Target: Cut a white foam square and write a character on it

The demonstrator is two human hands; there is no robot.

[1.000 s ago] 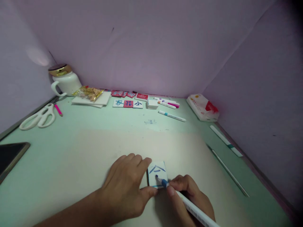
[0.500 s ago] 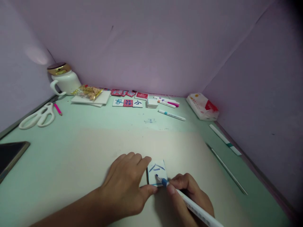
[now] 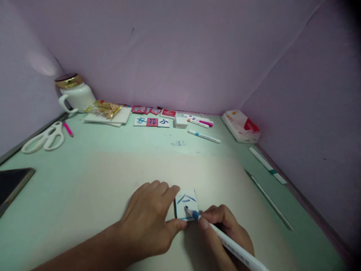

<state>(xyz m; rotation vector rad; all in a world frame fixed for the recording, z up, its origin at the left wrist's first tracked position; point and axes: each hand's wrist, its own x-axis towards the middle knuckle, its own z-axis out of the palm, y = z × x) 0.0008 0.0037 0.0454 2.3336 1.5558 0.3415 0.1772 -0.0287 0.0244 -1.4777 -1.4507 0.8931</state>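
Observation:
A small square white card point(image 3: 191, 211) lies on the table in front of me, with blue strokes like a roof and a short line below them. My left hand point(image 3: 153, 214) pins it, index fingertip at its upper left corner and thumb at its lower edge. My right hand point(image 3: 225, 229) grips a white marker pen point(image 3: 234, 246) with a blue collar. The pen's tip is on or just above the card, below the short line. Part of the card's lower right is covered by the pen.
Along the back stand a white lidded mug point(image 3: 77, 96), character cards point(image 3: 152, 122), a card stack point(image 3: 181, 122), several markers point(image 3: 204, 136) and a tissue pack point(image 3: 241, 127). At left lie scissors point(image 3: 45, 139) and a phone point(image 3: 14, 186); at right, a thin rod point(image 3: 270, 201).
The whole view has shifted very slightly. Both hands, the card and the marker pen keep nearly the same positions, and no clear new stroke shows.

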